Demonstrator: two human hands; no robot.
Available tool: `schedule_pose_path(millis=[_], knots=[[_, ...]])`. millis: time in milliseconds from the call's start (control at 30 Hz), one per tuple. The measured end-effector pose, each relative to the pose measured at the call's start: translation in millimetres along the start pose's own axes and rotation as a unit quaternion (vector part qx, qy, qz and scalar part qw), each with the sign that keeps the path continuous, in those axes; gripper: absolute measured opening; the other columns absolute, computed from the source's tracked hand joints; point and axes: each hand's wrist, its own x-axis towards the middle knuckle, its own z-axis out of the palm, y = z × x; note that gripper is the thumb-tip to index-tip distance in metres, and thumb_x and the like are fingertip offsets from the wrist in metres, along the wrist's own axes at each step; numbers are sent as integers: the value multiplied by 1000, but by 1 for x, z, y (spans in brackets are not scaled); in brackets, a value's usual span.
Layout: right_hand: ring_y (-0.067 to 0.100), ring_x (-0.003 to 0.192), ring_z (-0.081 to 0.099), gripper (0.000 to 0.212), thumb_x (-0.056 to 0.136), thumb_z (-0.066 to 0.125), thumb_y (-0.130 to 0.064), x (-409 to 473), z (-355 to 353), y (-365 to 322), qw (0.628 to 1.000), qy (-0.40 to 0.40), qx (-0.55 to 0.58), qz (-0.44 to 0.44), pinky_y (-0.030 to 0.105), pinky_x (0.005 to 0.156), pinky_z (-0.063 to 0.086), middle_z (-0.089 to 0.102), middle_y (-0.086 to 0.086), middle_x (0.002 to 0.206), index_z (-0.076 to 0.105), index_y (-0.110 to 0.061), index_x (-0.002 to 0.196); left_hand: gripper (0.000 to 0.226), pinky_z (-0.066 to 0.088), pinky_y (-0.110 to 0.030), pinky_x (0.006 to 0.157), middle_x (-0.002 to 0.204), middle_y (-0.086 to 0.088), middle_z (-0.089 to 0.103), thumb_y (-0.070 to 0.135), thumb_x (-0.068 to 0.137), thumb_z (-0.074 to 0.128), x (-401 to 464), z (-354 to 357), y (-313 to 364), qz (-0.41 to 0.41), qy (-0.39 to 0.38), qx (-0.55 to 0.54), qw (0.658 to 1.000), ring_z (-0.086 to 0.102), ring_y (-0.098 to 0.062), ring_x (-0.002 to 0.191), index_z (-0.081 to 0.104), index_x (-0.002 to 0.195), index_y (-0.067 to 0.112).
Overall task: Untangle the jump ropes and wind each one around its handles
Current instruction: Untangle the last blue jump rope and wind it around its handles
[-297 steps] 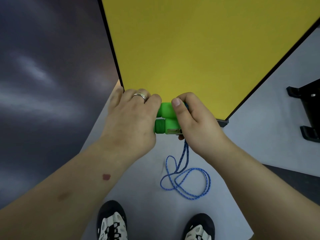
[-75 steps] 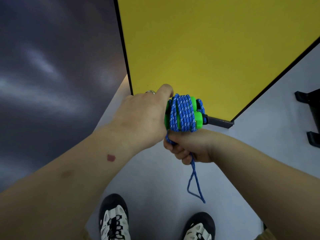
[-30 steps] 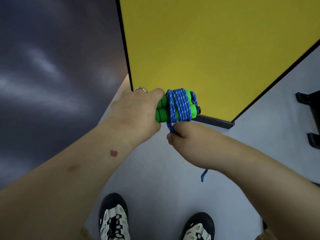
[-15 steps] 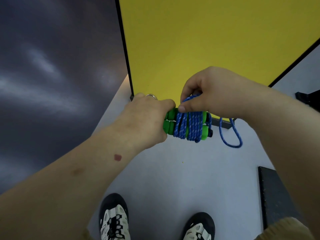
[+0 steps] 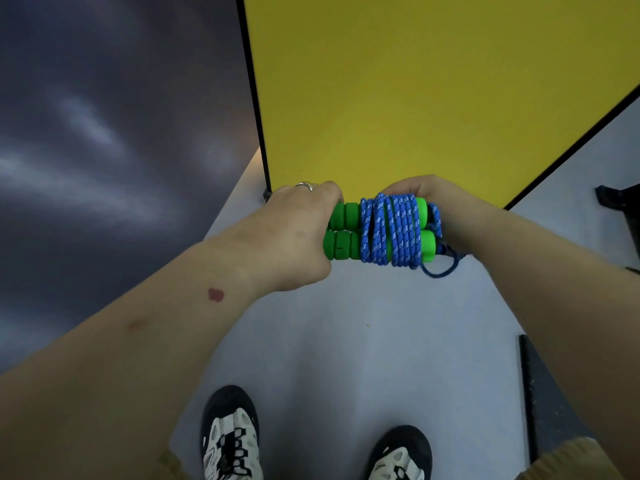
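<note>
Left hand (image 5: 294, 237): grip clenched round the left ends of the two handles (image 5: 341, 232), knuckles up, a plain metal ring (image 5: 304, 185) on one finger.

Right hand (image 5: 446, 206): grip curled over the right ends of the same handles, fingers arched over the top of the bundle and touching the rope's far turns; the fingertips are hidden behind it.

Handles: two short cylinders, bright green, matte and foam-like, with rounded ends and a shallow groove near the left end of each. They lie side by side, parallel, roughly level, held in the air in front of the person, above the floor and just below the near corner of the table.

Rope (image 5: 391, 232): braided cord, blue flecked with paler blue, wound in close turns around both handles together (one or two turns cross at a slant on the left side). A small loop (image 5: 440, 268) of it hangs loose under the right end.

Table (image 5: 415, 81): flat yellow top, smooth, with a thin black edge; only this corner region shows.

Floor (image 5: 346, 341): pale grey, smooth.

Shoes (image 5: 230, 434): a pair, black with a white patterned upper and dark laces, at the bottom of the view.

Wall (image 5: 104, 133): dark and blurred, at left.
</note>
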Motion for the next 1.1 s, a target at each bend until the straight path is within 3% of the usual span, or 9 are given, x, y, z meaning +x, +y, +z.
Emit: schedule_pose_path(millis=[100,167,367,433,533,600,700,867,1100], knots=[[12,46,52,33,99,42,1,-5,9,16,995,8,74,63,21,46,45,52,1,60,51,-12,70,49,40,-32,57,98,4,48,8,74,65,0,-1,-1,-7,11,-26,1000,49,-14,83,46,115,28],[7,49,52,26,100,48,-1,-10,17,30,998,22,-35,48,19,53,46,52,-1,65,53,-12,77,47,39,-30,56,96,4,49,12,75,68,0,-1,-2,-11,24,-50,998,51,-12,79,48,113,29],[19,58,41,35,102,46,-43,-27,60,27,998,5,-55,8,39,58,43,44,-2,65,65,-19,83,48,38,-28,54,97,3,52,27,77,77,5,2,-2,-34,75,-66,994,56,-13,79,53,118,30],[18,61,47,34,103,45,-42,-33,69,23,993,-8,-114,-16,41,63,48,49,-1,69,64,-20,87,43,39,-29,55,95,2,52,28,76,78,7,3,-4,-40,93,-59,993,56,-17,80,55,112,29],[12,61,47,30,105,43,-35,-42,80,10,973,-32,-221,-49,23,55,39,51,-1,72,60,-15,91,37,41,-31,58,92,0,50,24,74,75,9,7,-8,-35,107,-24,993,56,-22,81,57,106,28],[15,60,42,30,104,44,-31,-47,82,1,956,-24,-284,-66,24,50,30,46,1,69,51,-12,82,33,44,-32,60,92,-1,48,23,73,73,9,9,-11,-29,115,-13,993,55,-24,82,58,102,29],[20,55,45,31,102,46,-29,-58,74,-14,944,-33,-323,-53,26,48,35,45,2,65,41,-17,73,37,52,-36,67,96,-3,46,20,71,74,11,11,-14,-21,117,-1,993,55,-28,84,61,105,32],[22,80,67,20,100,51,-34,-72,51,-59,904,-66,-421,-40,32,63,50,64,1,84,62,-23,87,54,53,-38,71,99,-3,44,19,69,78,11,17,-14,-3,86,19,996,54,-30,89,59,113,44],[13,78,63,19,77,82,-42,-45,27,-72,909,38,-403,-101,31,63,52,66,-7,83,71,-28,83,57,55,-44,67,112,3,35,7,73,75,6,14,-7,55,44,-7,998,57,-26,82,52,106,47]])
